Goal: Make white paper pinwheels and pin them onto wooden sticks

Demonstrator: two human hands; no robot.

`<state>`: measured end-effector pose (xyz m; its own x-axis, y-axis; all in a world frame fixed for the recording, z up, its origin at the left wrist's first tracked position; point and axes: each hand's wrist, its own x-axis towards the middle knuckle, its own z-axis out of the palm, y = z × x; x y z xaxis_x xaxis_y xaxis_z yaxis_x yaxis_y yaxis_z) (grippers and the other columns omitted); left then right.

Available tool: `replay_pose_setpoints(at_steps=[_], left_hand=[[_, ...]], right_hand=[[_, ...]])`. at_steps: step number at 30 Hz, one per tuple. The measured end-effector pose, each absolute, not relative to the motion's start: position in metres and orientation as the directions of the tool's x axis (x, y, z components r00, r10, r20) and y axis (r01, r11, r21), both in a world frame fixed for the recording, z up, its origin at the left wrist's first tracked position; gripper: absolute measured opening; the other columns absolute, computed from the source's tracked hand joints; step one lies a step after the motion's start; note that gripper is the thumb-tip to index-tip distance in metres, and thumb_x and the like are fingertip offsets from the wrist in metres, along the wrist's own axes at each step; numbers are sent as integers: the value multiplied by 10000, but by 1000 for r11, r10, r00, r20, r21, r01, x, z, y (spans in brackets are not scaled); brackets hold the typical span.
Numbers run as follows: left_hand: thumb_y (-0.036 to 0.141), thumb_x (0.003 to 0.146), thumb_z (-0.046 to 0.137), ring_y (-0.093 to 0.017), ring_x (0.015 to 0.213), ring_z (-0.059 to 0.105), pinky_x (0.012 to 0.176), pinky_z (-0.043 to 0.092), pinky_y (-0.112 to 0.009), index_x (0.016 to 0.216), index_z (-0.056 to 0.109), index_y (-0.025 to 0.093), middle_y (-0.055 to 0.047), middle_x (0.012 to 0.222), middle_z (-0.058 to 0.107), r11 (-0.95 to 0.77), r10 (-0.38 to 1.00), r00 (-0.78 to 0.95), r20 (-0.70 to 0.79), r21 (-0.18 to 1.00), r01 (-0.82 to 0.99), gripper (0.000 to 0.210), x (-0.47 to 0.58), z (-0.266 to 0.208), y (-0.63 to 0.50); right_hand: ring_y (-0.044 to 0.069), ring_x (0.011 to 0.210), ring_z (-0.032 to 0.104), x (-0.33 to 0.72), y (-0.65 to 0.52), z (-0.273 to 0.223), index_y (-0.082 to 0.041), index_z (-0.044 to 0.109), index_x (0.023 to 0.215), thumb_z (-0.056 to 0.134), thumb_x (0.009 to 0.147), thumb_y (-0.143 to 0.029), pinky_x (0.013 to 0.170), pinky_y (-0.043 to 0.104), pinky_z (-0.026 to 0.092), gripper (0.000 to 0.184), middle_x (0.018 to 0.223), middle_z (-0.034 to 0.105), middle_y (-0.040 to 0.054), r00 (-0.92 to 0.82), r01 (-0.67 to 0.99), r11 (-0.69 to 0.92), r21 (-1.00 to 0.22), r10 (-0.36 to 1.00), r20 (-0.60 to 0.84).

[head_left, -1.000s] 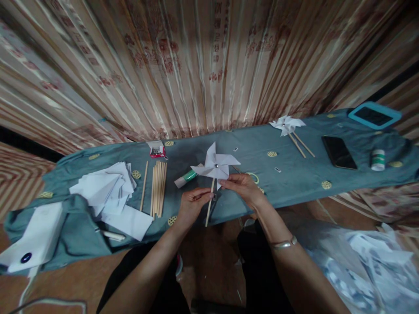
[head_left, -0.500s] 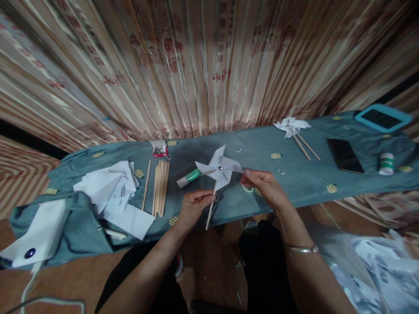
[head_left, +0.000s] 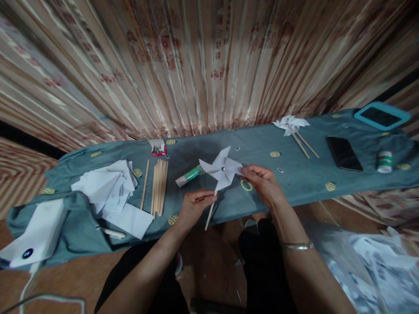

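Note:
A white paper pinwheel (head_left: 225, 171) with a metal pin at its centre is held up above the cloth, its wooden stick slanting down to the left. My left hand (head_left: 196, 208) is closed, pinching the stick just under the paper blades. With thumb and fingertips, my right hand (head_left: 262, 182) grips the tip of the right-hand blade. Behind the pinwheel lies a green and white glue stick (head_left: 190, 175). Partly under my right hand, a pale green ring-shaped thing (head_left: 246, 185) shows on the cloth.
Left of me lie wooden sticks (head_left: 159, 187), paper sheets (head_left: 111, 183), a red pin box (head_left: 159, 150) and a white device (head_left: 44, 231). To the right are finished pinwheels (head_left: 290, 125), a phone (head_left: 343, 153), another glue stick (head_left: 385, 162) and a blue-framed tablet (head_left: 381, 116).
The pinwheel's blades have turned slightly and shifted a little to the right. Both hands keep their hold, with the right fingers further over the blade tip.

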<state>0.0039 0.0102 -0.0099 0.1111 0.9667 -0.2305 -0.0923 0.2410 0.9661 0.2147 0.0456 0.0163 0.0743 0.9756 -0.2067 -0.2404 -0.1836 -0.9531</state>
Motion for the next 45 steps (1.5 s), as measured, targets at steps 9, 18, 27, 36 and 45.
replay_pose_setpoints(at_steps=[9,18,27,36,45], left_hand=[[296,588,808,-157,708,666,699,529,-258,774,783,193,-41,770,757,221,972,107,-209,970,-106,214,2,-7,11],[290,570,811,-142,654,638,653,509,-244,743,781,197,-23,701,737,203,979,41,-200,974,-104,199,3,-9,14],[280,590,807,-130,630,609,637,483,-237,760,784,187,-23,692,725,190,982,36,-188,978,-80,195,4,-10,15],[316,537,834,-144,651,637,640,510,-246,728,780,197,-20,697,736,203,979,24,-202,972,-121,231,7,-9,14],[345,533,845,-147,656,644,662,523,-253,752,783,196,-29,719,746,203,979,29,-201,972,-118,272,5,-8,14]], right_hand=[[101,575,520,208,43,20,-221,713,600,862,475,-513,602,253,397,351,599,648,-21,43,-195,-184,-963,980,-196],[100,585,490,194,38,18,-208,682,573,836,514,-517,617,256,386,350,597,615,-28,-25,-123,-192,-974,981,-191],[106,588,519,185,33,9,-207,685,599,819,572,-496,612,258,399,320,609,636,-27,-143,-120,-206,-971,972,-188],[133,646,569,191,33,14,-217,740,663,778,606,-571,697,295,454,361,713,703,19,-78,-134,-162,-978,985,-152],[127,596,525,200,35,16,-224,681,578,767,613,-548,635,288,420,337,665,677,20,100,-114,-121,-986,986,-132]])
